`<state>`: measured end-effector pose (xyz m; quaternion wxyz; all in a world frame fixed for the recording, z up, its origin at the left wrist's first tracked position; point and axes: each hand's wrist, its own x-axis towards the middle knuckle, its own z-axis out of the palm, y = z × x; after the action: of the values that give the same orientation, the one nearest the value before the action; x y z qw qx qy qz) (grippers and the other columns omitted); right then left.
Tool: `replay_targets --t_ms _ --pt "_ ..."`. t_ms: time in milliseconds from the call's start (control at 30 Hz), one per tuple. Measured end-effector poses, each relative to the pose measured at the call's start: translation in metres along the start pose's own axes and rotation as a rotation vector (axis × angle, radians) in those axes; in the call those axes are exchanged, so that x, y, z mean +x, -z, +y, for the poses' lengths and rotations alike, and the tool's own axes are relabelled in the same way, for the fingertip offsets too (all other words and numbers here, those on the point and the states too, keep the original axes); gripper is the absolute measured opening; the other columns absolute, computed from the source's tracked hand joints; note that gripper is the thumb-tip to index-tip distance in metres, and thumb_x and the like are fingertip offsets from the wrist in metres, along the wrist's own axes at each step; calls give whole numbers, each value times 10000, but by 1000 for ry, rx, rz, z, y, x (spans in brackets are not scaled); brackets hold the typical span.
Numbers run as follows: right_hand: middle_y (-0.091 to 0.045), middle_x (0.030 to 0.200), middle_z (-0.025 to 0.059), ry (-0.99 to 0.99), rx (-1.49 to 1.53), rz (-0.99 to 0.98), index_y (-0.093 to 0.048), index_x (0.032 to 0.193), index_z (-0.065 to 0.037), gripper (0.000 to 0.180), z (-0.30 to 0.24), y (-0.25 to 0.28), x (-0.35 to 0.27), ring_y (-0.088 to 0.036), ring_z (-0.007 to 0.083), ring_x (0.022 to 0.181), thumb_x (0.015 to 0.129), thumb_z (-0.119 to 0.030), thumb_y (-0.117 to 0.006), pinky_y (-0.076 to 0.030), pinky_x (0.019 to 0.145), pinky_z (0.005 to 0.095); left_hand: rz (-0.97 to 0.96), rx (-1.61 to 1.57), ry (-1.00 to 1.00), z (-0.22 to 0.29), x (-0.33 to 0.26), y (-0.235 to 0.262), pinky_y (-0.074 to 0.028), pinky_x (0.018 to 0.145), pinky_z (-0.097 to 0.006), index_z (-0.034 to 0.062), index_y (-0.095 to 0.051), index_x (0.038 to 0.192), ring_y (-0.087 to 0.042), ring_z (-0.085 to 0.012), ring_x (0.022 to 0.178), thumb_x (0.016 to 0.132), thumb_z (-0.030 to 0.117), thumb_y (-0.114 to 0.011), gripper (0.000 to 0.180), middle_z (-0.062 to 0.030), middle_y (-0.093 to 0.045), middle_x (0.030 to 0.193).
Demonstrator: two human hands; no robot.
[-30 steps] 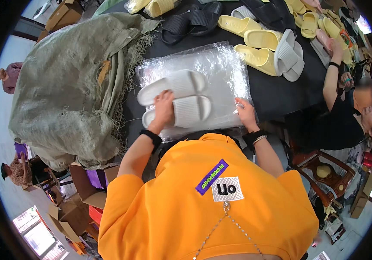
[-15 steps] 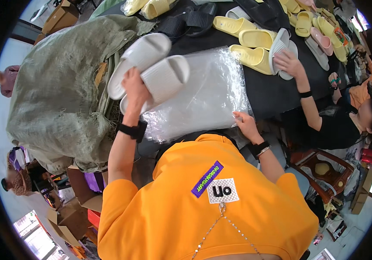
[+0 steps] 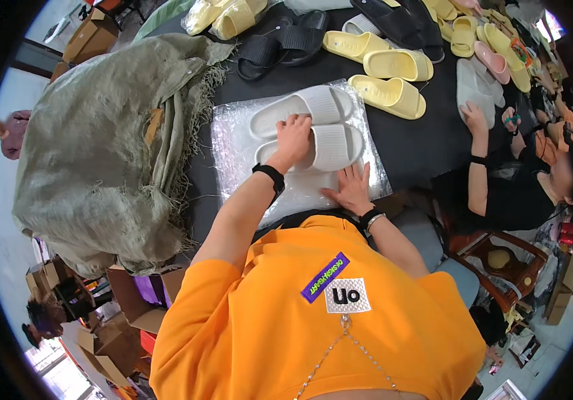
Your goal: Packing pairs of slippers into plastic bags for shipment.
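Observation:
A pair of pale grey slide sandals [image 3: 337, 148] lies side by side on a stack of clear plastic bags [image 3: 233, 143] in front of me. My left hand [image 3: 293, 141] is closed on the pair, its fingers curled over the inner edges where the two meet. Just below the nearer sandal, my right hand [image 3: 352, 189] rests on the plastic with its fingers spread, holding nothing. Its fingertips come close to that sandal's edge.
The bags lie on a black-topped table [image 3: 406, 150]. A bulky woven sack [image 3: 100, 147] fills the left side. Black slides [image 3: 303, 39] and yellow slides [image 3: 388, 97] lie farther back. On the right, a co-worker's hand [image 3: 476, 119] touches other pale grey slides [image 3: 474, 83].
My left hand has carried the grey slides rightward and set them on the bags. My right hand has moved left from the bags' edge and spread flat. The co-worker's slides have shifted right.

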<state>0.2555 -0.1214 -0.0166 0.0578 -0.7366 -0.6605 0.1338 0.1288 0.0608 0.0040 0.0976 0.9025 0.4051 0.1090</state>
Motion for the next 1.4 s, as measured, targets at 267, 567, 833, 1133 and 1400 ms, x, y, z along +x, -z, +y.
replay_targets --t_ms 267,567,833,1133,1400 --pt "-137 1477 169 35 22 23 -247 1394 -42 986 5 -9 -1 -59 311 1377 711 -716 -473 59 1047 560 -16 58 425 -130 -26 29 -352 846 -511 73 -518 1031 -458 -284 1130 780 107 -468 259 -88 -560 1126" --pt "-63 1495 150 36 -1 -15 -184 1418 -51 1053 14 -21 -1 17 297 1383 696 -792 -380 114 1043 549 -6 149 323 -111 -56 96 -367 816 -485 38 -521 967 -488 -311 1015 727 93 -500 247 -119 -546 1019" --pt "-73 1494 148 60 8 -37 -184 1416 -45 1028 10 -13 0 14 298 1383 702 -721 -484 107 1043 549 58 -51 -18 -57 -128 37 -335 888 -432 59 -504 1036 -444 -267 1108 747 64 -504 289 -74 -509 1142" --pt "-292 1416 170 8 894 6 -327 1369 -75 567 5 30 14 -355 290 1257 835 -192 -478 -261 1038 385 31 -74 -59 -40 -109 62 -312 889 -420 0 -483 1083 -433 -300 1098 672 36 -515 414 -129 -499 1142" --pt "-399 1344 79 -266 1735 -119 -327 1380 -87 522 10 114 2 -468 108 1083 861 -77 -381 -381 888 255 -69 -169 -156 1 -79 85 -310 891 -414 -16 -469 1080 -438 -316 1069 671 38 -529 418 -158 -497 1122"
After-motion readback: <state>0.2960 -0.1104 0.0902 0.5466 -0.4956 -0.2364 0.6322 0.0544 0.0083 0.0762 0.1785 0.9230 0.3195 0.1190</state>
